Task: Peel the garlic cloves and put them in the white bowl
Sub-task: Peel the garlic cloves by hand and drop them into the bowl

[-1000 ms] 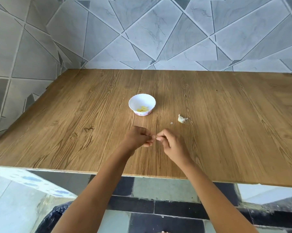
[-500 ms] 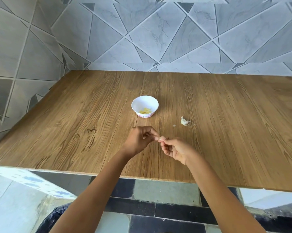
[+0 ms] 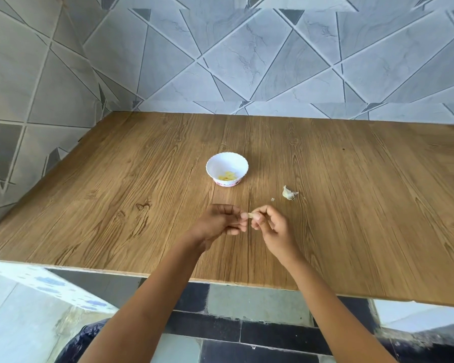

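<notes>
Forearms reach in over the near edge of the wooden table [image 3: 103,218], on the viewer's side of the white bowl [image 3: 220,164]. Left hand [image 3: 218,224] and right hand [image 3: 273,229] meet in front of the bowl, fingers curled and fingertips together. Between them they pinch one small garlic clove [image 3: 250,215], held just above the wood. Only its pale tip shows, so how much skin remains cannot be told. To the right of the bowl and slightly nearer lies a garlic piece [image 3: 288,193] with papery skin. A tiny skin flake [image 3: 272,199] lies on the bowl's side of that piece. The bowl stands upright near the table's middle, apart from both hands, with pale yellow peeled cloves [image 3: 227,176] at its bottom. Behind the bowl rises a grey tiled wall [image 3: 247,61] with a triangular pattern.
</notes>
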The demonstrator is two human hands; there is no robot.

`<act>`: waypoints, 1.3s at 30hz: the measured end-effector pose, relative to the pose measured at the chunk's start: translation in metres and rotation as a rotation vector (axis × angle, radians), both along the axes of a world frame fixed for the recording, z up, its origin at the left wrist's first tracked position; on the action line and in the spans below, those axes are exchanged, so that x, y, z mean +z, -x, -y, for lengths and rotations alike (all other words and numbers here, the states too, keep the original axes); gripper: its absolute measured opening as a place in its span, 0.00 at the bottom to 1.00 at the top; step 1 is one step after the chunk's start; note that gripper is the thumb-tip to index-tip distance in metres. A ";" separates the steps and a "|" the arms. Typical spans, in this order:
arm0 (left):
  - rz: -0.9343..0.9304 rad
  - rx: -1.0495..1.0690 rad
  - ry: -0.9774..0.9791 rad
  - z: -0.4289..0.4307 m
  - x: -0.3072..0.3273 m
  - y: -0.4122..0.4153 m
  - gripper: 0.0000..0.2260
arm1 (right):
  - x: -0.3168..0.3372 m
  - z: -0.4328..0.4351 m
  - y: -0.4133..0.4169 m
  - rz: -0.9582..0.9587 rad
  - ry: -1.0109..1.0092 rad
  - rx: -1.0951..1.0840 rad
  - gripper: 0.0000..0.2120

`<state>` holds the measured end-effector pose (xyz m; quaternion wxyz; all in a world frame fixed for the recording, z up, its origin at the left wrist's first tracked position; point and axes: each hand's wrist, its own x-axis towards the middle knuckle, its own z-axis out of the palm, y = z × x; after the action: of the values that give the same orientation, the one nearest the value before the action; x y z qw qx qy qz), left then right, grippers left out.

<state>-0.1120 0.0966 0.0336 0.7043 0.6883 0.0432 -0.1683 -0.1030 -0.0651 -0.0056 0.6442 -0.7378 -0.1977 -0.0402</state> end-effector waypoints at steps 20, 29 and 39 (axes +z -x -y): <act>-0.015 0.025 0.165 0.000 -0.013 0.006 0.05 | 0.026 -0.003 0.001 -0.991 -0.518 0.134 0.06; 0.200 -0.023 -0.488 0.001 -0.010 0.007 0.05 | 0.007 -0.005 0.005 -0.407 0.116 -0.071 0.06; 0.114 -0.017 -0.258 -0.003 -0.013 0.007 0.07 | 0.011 -0.004 0.010 -0.669 -0.197 -0.111 0.07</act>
<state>-0.1193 0.0997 0.0208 0.6100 0.7818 0.0185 -0.1281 -0.1135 -0.0606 0.0049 0.7384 -0.6538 0.0695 0.1501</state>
